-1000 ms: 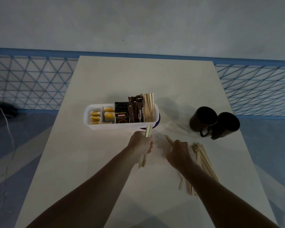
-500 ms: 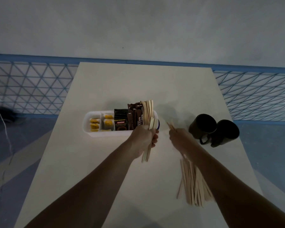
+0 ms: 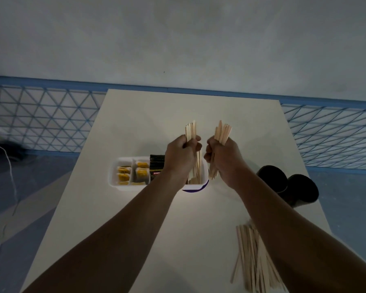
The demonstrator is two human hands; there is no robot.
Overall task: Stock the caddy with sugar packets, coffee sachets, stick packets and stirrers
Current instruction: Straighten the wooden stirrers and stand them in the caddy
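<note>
The left hand [image 3: 181, 152] gripped a bunch of stirrers [image 3: 190, 129] over the white caddy [image 3: 114, 176] in the middle of the tabletop [image 3: 135, 123], hiding its right end. The right hand [image 3: 222, 157] gripped another bunch [image 3: 222, 132] just beside. Loose stirrers [image 3: 249, 256] lay near the right edge, partly under the arm and cut off
</note>
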